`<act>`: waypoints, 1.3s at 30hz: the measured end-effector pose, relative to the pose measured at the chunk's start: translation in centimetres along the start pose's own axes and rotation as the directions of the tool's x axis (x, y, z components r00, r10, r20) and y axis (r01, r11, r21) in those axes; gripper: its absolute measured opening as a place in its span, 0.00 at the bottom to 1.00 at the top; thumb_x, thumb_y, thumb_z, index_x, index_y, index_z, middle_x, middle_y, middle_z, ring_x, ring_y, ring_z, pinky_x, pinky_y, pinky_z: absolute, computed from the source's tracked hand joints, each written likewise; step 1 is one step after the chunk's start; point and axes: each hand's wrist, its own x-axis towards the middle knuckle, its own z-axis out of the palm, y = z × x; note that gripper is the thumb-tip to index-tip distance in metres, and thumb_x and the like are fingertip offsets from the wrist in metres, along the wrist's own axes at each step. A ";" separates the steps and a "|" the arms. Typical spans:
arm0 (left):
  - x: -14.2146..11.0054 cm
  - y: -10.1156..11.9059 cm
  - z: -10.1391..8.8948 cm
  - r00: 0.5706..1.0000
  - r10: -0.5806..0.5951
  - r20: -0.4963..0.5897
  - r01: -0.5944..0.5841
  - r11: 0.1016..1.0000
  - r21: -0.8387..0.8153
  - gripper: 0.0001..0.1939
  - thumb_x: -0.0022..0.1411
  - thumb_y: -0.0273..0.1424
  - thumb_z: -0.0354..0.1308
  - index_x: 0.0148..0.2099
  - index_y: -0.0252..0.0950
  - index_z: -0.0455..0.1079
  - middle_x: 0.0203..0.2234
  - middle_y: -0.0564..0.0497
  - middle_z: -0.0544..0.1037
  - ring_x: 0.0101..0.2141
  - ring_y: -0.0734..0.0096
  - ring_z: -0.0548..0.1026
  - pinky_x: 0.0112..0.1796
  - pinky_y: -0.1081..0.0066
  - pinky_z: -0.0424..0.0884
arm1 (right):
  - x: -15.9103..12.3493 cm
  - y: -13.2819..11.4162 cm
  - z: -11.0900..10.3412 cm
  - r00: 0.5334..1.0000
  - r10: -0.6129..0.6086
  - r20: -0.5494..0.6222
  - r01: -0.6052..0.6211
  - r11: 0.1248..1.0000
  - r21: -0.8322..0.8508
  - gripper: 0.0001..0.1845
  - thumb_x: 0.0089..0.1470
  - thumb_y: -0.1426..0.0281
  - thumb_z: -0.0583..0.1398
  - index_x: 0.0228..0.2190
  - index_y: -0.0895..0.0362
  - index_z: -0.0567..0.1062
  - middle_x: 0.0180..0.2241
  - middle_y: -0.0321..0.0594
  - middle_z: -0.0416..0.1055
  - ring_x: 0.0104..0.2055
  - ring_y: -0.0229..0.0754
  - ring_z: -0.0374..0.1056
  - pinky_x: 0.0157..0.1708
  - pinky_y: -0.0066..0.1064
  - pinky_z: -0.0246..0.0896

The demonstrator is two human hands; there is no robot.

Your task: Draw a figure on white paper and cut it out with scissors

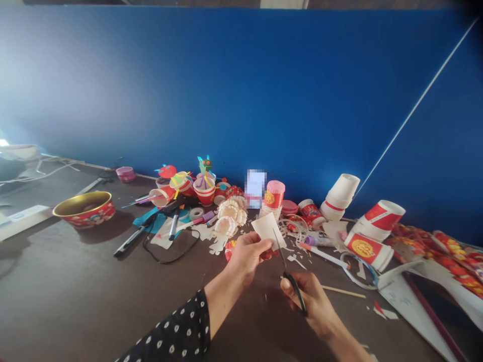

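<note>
Pinched in my left hand (252, 255) is a piece of white paper (267, 227), held up over the table. My right hand (307, 301) grips black-handled scissors (295, 291), with fingers around the loops. The scissors' blades reach up to the paper's right side and overlap it. Small white scraps (297, 261) lie on the table just beyond the scissors. Behind the paper stands a red and white paper cup (274, 195) with a pink top. Part of a red printed piece (229, 249) shows beside my left hand.
Paper cups with coloured strips (205, 190), markers (174, 224) and a pile of ruffled cream pieces (229, 217) crowd the back. A red and gold bowl (85, 210) stands left. Stacked cups (372, 234), a thin stick (344, 291) and a dark tablet-like object (449, 306) are right. A blue wall (226, 90) rises behind.
</note>
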 end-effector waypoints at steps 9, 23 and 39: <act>-0.4 0.3 0.2 0.999 -0.016 0.044 0.019 0.997 -0.071 0.07 0.39 0.28 0.63 0.21 0.30 0.67 0.14 0.51 0.71 0.18 0.77 0.67 0.24 0.74 0.59 | -0.1 -0.6 0.2 0.999 0.009 -0.039 -0.008 1.000 0.010 0.30 0.40 0.42 0.52 0.13 0.56 0.57 0.12 0.29 0.51 0.16 0.31 0.45 0.16 0.25 0.38; -0.5 0.5 0.2 0.999 0.000 0.050 0.003 0.997 -0.072 0.09 0.39 0.29 0.64 0.20 0.30 0.67 0.14 0.51 0.70 0.19 0.77 0.68 0.25 0.73 0.59 | -0.1 -0.3 0.0 0.999 -0.012 -0.043 0.012 1.000 0.002 0.29 0.41 0.43 0.52 0.14 0.56 0.57 0.13 0.29 0.49 0.16 0.31 0.45 0.16 0.25 0.38; -0.3 0.7 0.0 0.998 0.020 0.052 -0.012 0.989 -0.146 0.11 0.40 0.30 0.65 0.28 0.30 0.71 0.19 0.51 0.73 0.19 0.77 0.69 0.26 0.74 0.61 | -0.1 -0.3 0.0 0.999 -0.023 -0.048 0.021 0.999 -0.041 0.28 0.43 0.44 0.52 0.14 0.55 0.55 0.13 0.28 0.47 0.16 0.31 0.43 0.15 0.25 0.38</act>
